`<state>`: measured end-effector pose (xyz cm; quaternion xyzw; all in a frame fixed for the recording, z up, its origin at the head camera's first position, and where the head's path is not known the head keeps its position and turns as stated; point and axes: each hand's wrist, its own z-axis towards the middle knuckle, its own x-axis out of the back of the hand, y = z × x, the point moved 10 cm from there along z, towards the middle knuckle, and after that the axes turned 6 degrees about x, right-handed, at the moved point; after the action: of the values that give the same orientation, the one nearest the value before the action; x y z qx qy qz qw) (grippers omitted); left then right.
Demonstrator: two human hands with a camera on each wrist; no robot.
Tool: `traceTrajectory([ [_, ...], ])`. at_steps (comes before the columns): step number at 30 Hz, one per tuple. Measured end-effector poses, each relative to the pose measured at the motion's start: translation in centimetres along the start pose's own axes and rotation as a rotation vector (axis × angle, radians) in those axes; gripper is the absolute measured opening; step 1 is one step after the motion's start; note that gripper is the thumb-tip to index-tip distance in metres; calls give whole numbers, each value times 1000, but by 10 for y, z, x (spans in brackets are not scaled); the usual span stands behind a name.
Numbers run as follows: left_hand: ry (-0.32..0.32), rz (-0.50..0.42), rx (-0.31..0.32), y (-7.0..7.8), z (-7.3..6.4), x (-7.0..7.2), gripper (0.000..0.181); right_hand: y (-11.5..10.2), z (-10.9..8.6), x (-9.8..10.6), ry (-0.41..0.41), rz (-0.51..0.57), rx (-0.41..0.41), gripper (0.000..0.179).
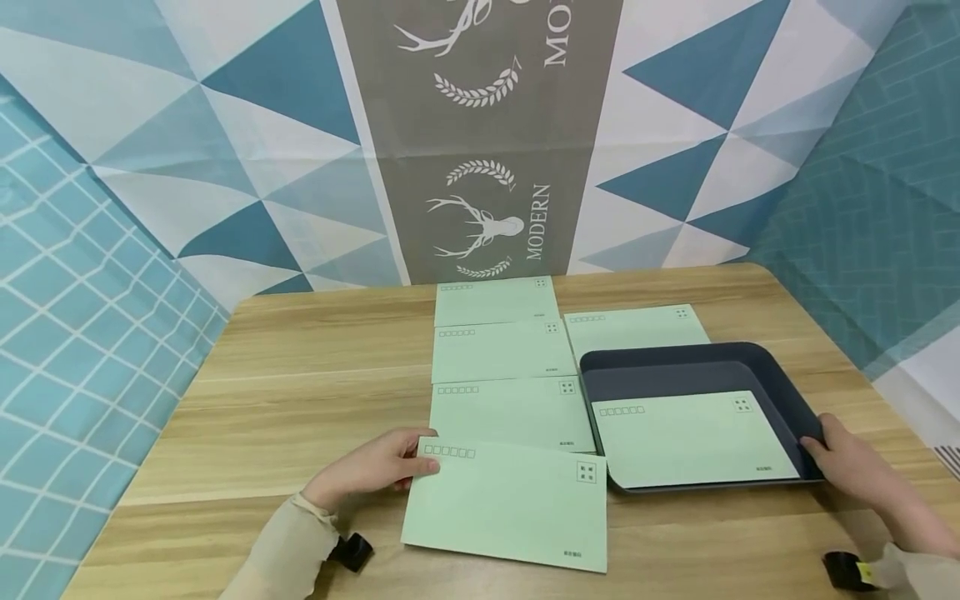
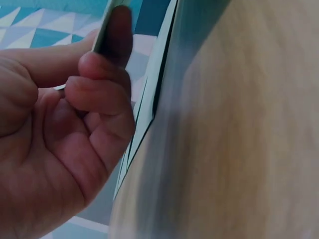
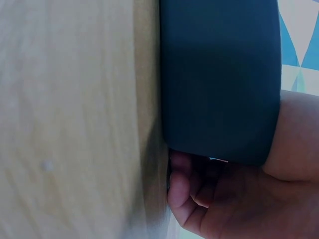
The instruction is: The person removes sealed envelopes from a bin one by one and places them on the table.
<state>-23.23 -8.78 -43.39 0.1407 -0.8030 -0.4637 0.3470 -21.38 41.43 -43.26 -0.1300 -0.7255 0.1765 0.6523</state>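
Note:
My left hand [image 1: 375, 462] pinches the left edge of a pale green envelope [image 1: 510, 508] between thumb and fingers. In the left wrist view the held envelope [image 2: 105, 27] stands off the wooden table, fingers curled at its edge. My right hand [image 1: 855, 462] grips the right rim of a dark grey tray [image 1: 660, 379], thumb over the edge; in the right wrist view its fingers [image 3: 179, 189] curl beside the tray's outer wall [image 3: 219, 79]. Inside the tray lies another green envelope [image 1: 690, 442], face up.
A column of green envelopes [image 1: 502, 354] runs to the table's back edge, overlapping one another. One more envelope [image 1: 630, 325] lies partly under the tray's back rim. The wooden table [image 1: 300, 375] meets a patterned cloth backdrop [image 1: 480, 125] behind.

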Motion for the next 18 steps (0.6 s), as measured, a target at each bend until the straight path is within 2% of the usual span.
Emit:
traceTrajectory([
  [5, -29, -8, 40, -9, -1, -1, 36, -2, 0, 0, -3, 0, -1, 23],
  [11, -61, -25, 58, -12, 2, -8, 23, -2, 0, 0, -6, 4, 3, 23],
  [14, -42, 2, 84, -13, 1, -9, 28, -1, 0, 0, -1, 7, 10, 23],
  [18, 26, 83, 125, -12, 0, -7, 41, 0, 1, 0, -4, 10, 7, 22],
])
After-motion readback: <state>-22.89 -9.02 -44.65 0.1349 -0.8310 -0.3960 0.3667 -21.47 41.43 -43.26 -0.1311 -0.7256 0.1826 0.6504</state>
